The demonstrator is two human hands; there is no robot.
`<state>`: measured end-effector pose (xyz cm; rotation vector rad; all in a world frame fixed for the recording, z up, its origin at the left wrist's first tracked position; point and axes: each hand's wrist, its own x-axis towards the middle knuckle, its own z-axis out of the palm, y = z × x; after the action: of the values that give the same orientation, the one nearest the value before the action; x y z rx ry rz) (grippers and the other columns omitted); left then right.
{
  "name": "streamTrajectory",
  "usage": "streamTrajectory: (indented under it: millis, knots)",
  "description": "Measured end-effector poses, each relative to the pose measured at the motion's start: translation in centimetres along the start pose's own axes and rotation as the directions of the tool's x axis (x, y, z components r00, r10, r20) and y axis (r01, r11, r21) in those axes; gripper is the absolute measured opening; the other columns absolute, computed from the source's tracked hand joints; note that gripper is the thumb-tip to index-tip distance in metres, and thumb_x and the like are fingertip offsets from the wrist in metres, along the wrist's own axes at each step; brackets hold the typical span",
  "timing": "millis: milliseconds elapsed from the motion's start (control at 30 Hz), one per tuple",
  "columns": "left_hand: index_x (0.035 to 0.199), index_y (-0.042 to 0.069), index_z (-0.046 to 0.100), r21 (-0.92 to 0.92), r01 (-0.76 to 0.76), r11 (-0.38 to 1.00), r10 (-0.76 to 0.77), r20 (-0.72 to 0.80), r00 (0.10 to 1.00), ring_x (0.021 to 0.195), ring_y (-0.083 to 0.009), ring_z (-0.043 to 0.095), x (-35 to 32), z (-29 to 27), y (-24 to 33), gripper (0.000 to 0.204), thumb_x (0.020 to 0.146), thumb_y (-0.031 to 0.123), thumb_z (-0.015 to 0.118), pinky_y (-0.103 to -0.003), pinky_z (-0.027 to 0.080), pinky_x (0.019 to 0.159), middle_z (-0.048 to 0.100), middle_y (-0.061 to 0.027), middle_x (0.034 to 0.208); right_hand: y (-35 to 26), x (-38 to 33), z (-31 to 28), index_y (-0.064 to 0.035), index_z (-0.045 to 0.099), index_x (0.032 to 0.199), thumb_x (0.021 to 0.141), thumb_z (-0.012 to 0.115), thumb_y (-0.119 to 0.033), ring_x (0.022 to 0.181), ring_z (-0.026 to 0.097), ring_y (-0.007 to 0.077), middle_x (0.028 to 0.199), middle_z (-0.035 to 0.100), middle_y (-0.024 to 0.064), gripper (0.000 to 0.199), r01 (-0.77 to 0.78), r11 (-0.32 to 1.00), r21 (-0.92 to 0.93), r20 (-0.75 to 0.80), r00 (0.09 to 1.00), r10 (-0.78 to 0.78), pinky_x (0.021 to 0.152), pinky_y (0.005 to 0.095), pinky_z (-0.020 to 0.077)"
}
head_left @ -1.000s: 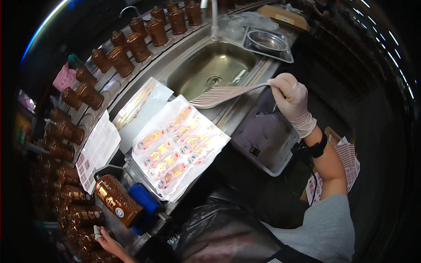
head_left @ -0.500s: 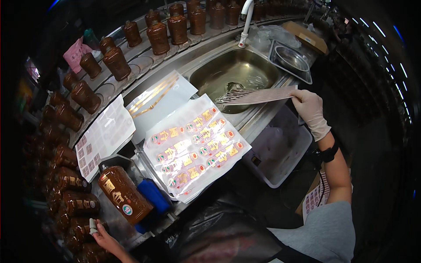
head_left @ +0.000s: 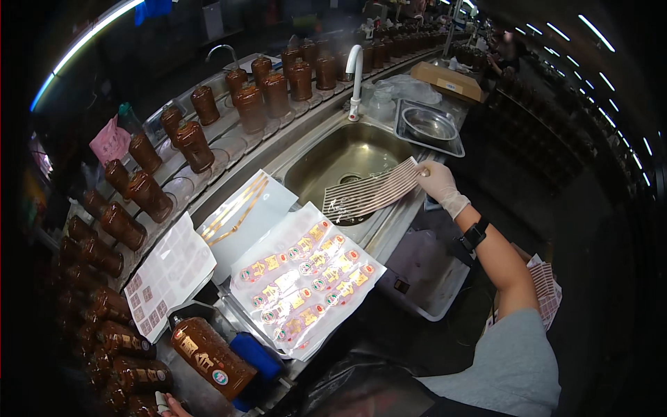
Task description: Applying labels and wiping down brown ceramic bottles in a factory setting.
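Gloved right hand (head_left: 436, 183) holds a striped sheet (head_left: 372, 197) over the sink (head_left: 326, 154)

A striped sticker sheet (head_left: 372, 197) is held flat by one corner, slightly tilted, above the steel sink (head_left: 326, 163).

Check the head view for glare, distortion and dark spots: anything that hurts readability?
Head view: strong fisheye, so the counter and sink edges bow and black vignette fills the corners. Ceiling strip lights smear into bright arcs. Glare sits on the glossy label sheet. The lower-left bottles are dim. The gloved right hand on the striped sheet is sharp.
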<state>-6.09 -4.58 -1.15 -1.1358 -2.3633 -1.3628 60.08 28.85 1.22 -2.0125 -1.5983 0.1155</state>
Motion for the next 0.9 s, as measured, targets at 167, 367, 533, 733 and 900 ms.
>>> streamTrajectory:
  millis: [167,367,533,733,900]
  knots:
    - [0.118,-0.007,0.064,-0.067,0.046,0.997,-0.048,-0.027,0.998,0.093,-0.0275,0.065,-0.2,0.0,-1.9,0.032,0.095,0.015,0.066,-0.035,0.055,0.079,0.066,-0.0222,0.111,0.3,2.6,1.8,-0.0121,0.068,0.117,0.078,0.066,-0.021,0.101,0.067,0.0342,0.107,0.070,0.0178,0.040,-0.034,0.998,-0.062,0.054,0.998,0.037,0.088,0.0396,0.0517]
    - [0.116,-0.009,0.064,-0.105,0.061,0.993,-0.064,-0.020,0.998,0.087,-0.0259,0.063,-0.4,-0.2,-2.7,0.030,0.095,0.013,0.065,-0.034,0.055,0.074,0.066,-0.0207,0.108,0.5,6.1,3.8,-0.0096,0.071,0.114,0.078,0.066,-0.020,0.101,0.067,0.0337,0.106,0.071,0.0175,0.038,0.032,0.983,-0.180,0.183,0.983,0.002,0.090,0.0403,0.0511]
    - [0.116,-0.009,0.063,-0.125,0.090,0.988,-0.084,0.052,0.995,0.087,-0.0259,0.064,-0.8,-0.5,0.0,0.030,0.095,0.013,0.062,-0.034,0.054,0.076,0.067,-0.0202,0.108,0.3,7.3,5.2,-0.0133,0.072,0.116,0.079,0.069,-0.023,0.105,0.066,0.0323,0.110,0.071,0.0149,0.038,0.029,0.979,-0.202,0.227,0.974,0.018,0.091,0.0383,0.0505]
    - [0.120,-0.007,0.061,-0.204,0.168,0.965,-0.153,0.086,0.984,0.090,-0.0240,0.065,-0.7,-0.4,0.4,0.030,0.096,0.011,0.060,-0.032,0.054,0.079,0.066,-0.0167,0.103,-1.2,7.3,5.0,-0.0186,0.071,0.120,0.082,0.063,-0.033,0.111,0.064,0.0322,0.117,0.069,0.0135,0.041,-0.063,0.952,-0.298,0.257,0.956,0.144,0.094,0.0404,0.0490]
    - [0.137,-0.006,0.047,-0.376,0.378,0.846,-0.335,0.176,0.926,0.120,-0.0226,0.059,-1.3,-0.2,-5.5,0.038,0.102,0.009,0.051,-0.035,0.047,0.102,0.058,-0.0171,0.133,-1.7,7.2,5.1,-0.0176,0.071,0.117,0.084,0.059,-0.028,0.110,0.065,0.0330,0.115,0.069,0.0139,0.037,-0.067,0.907,-0.415,0.228,0.958,0.175,0.094,0.0423,0.0501]
